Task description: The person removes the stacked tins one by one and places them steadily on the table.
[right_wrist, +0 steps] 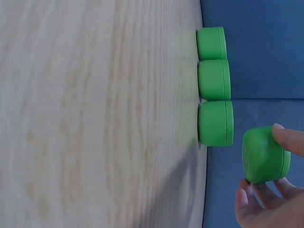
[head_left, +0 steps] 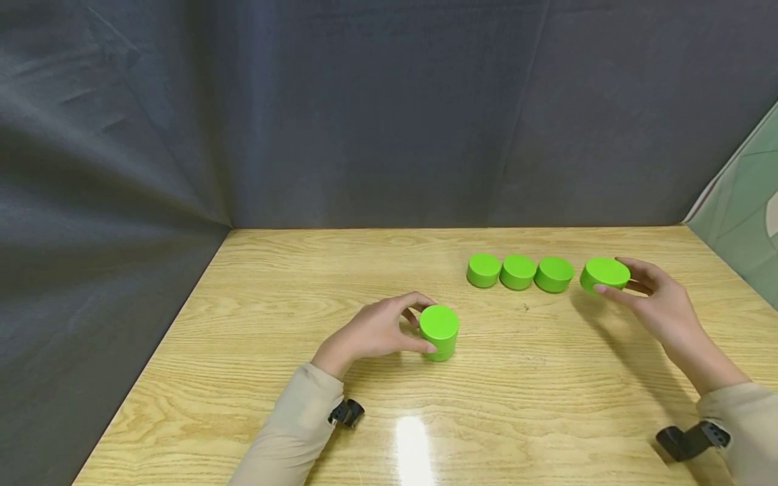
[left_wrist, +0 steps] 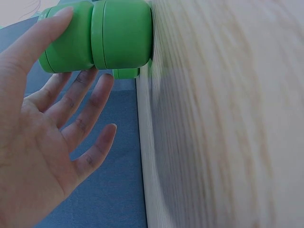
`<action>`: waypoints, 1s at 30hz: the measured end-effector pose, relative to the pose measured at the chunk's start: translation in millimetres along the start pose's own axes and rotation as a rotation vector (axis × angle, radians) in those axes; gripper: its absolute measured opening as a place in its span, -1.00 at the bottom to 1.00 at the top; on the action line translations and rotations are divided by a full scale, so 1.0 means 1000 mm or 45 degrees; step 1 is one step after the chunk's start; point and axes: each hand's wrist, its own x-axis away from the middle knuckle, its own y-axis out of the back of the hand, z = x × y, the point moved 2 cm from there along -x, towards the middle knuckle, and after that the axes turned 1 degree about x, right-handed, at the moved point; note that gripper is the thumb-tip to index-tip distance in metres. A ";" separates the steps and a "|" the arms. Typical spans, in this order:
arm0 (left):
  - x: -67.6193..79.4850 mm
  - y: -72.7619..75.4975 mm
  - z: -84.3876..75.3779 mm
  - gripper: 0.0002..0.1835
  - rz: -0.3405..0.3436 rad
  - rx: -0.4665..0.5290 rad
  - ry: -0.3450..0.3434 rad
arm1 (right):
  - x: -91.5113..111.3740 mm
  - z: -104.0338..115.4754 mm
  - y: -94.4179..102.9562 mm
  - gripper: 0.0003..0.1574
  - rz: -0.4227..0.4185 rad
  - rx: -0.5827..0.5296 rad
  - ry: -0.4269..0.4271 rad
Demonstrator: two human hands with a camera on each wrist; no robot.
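Observation:
My left hand (head_left: 379, 329) pinches a green round lidded tin (head_left: 439, 321) between thumb and fingers. This tin sits on a second green tin (left_wrist: 124, 35), which stands on the table, so the two form a stack. On the right, my right hand (head_left: 665, 307) grips another green tin (head_left: 605, 271) by its sides. The right wrist view shows that tin (right_wrist: 265, 156) raised off the wood, lid up. Left of it, three matching tins (head_left: 483, 270) (head_left: 518, 271) (head_left: 554, 273) stand side by side in a row at the back.
Everything stands on a light wooden table (head_left: 292, 270). Dark grey cloth (head_left: 377, 121) hangs behind it and along the left side. A pale green surface (head_left: 744, 196) borders the right edge. Each wrist wears a black camera strap (head_left: 346, 413).

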 end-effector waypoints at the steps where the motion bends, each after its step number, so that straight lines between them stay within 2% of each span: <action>1: 0.000 0.000 0.000 -0.31 0.000 -0.001 0.000 | -0.001 0.000 0.000 0.00 0.003 0.002 -0.002; 11: 0.000 0.000 0.000 -0.31 0.003 -0.002 -0.008 | -0.016 -0.010 0.001 0.04 0.038 0.020 -0.028; 18: 0.000 -0.001 0.000 -0.31 0.001 -0.003 -0.012 | -0.026 -0.014 0.000 -0.02 0.061 0.016 0.011; 25: 0.000 0.000 0.000 -0.31 0.002 -0.014 -0.010 | -0.034 -0.015 -0.003 -0.01 0.141 0.037 -0.010; 30: 0.001 0.001 -0.002 -0.31 0.002 -0.022 -0.014 | -0.040 -0.022 -0.005 -0.01 0.161 0.027 -0.017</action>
